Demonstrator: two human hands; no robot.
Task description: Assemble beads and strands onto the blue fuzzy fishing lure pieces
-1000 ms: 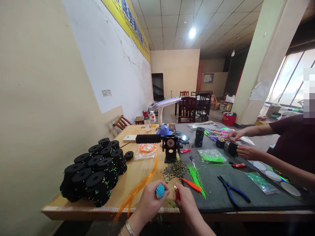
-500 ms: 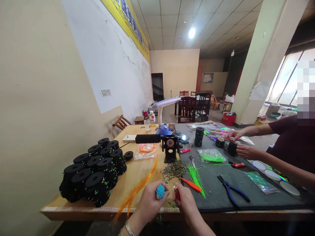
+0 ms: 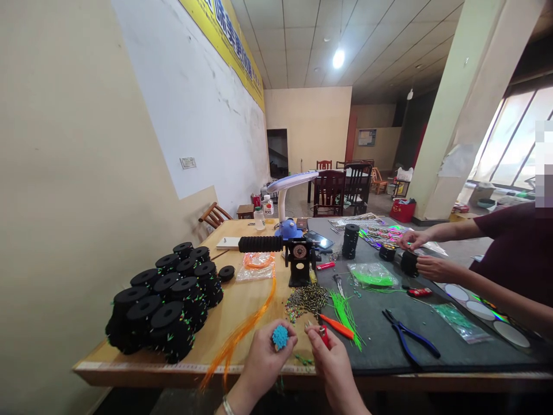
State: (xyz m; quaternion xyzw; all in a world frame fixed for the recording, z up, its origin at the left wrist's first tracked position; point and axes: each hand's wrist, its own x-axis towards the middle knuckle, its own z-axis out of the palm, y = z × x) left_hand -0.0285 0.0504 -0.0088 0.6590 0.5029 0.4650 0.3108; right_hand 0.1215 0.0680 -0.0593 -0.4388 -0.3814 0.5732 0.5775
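My left hand, near the table's front edge, is closed around a bundle of thin blue strands, whose ends face up in a tight cluster. Just to its right, my right hand grips a red lighter; a small metallic tip shows by its fingertips. A gap separates the two hands. Beyond them lies a heap of small dark and coloured beads. Bright green strands and an orange-handled tool rest right of the heap. Long orange strands trail to the left of my hands.
Stacked black foam spools crowd the table's left side. A black winding device stands mid-table before a lamp. Blue-handled pliers lie on the grey mat. At right, a co-worker's hands handle a black spool.
My right hand has turned and shifted slightly right, so the red lighter shows more. My left hand keeps the blue bundle in nearly the same place. The view has shifted slightly.
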